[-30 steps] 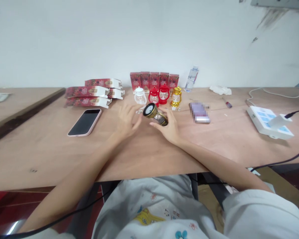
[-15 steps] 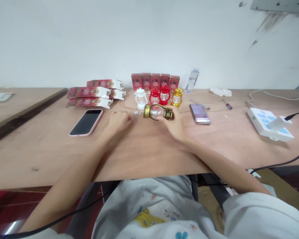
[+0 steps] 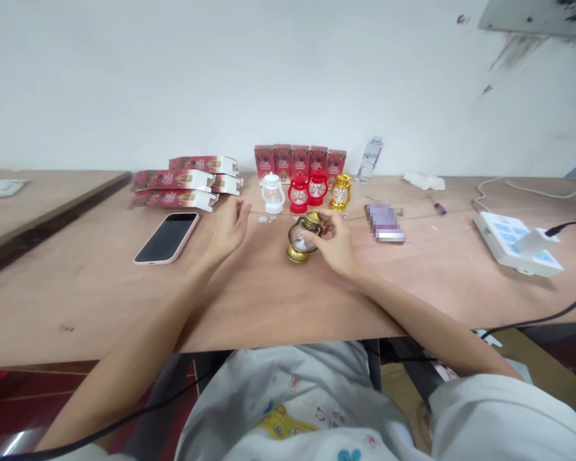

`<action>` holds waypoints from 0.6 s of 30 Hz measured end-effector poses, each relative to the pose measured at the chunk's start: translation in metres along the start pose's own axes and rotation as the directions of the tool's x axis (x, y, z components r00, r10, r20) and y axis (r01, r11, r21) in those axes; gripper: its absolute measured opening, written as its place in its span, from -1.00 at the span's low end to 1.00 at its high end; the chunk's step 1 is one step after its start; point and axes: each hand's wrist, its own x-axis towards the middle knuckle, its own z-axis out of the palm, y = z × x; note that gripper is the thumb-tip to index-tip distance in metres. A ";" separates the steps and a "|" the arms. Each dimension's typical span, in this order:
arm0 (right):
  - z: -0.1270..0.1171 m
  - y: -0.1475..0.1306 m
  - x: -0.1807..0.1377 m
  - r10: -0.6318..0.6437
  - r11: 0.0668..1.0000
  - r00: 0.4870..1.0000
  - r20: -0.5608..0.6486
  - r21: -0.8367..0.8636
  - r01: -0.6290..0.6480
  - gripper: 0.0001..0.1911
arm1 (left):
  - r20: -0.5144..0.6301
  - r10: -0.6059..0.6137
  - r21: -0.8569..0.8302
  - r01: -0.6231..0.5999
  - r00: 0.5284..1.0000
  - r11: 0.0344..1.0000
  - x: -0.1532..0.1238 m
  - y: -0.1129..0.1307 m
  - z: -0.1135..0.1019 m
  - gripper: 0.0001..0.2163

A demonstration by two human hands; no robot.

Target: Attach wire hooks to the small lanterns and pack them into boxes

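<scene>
My right hand (image 3: 336, 242) grips a small bronze-coloured lantern (image 3: 297, 253) by its upper part, from the right side. The lantern stands nearly upright, its base low over the table or touching it; I cannot tell which. Its globe is clear, with something white inside. To the left, my left hand (image 3: 231, 225) is raised a little, its fingers curled in toward the thumb; whatever they may hold is hidden. Behind the hands stand a white lantern (image 3: 272, 194), two red lanterns (image 3: 298, 194) and a gold lantern (image 3: 340, 193). Small pale bits (image 3: 265, 219) lie before the white one.
Red printed boxes (image 3: 290, 161) stand in a row by the wall, and more boxes (image 3: 173, 180) lie stacked at left. A pink-edged phone (image 3: 167, 238), another phone (image 3: 385, 221), a bottle (image 3: 370, 160), a screwdriver (image 3: 439, 207), tissue (image 3: 424, 180) and a power strip (image 3: 518, 243) surround the work area.
The bronze lantern has turned from lying sideways to nearly upright and come closer to me, in my right hand. My left hand has lifted from the table and rotated.
</scene>
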 end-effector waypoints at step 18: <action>0.011 0.006 -0.012 0.048 0.974 0.943 0.328 0.193 -0.117 -0.26 | 0.556 -0.174 -0.711 0.573 0.813 0.408 -0.009 0.053 -0.003 -0.71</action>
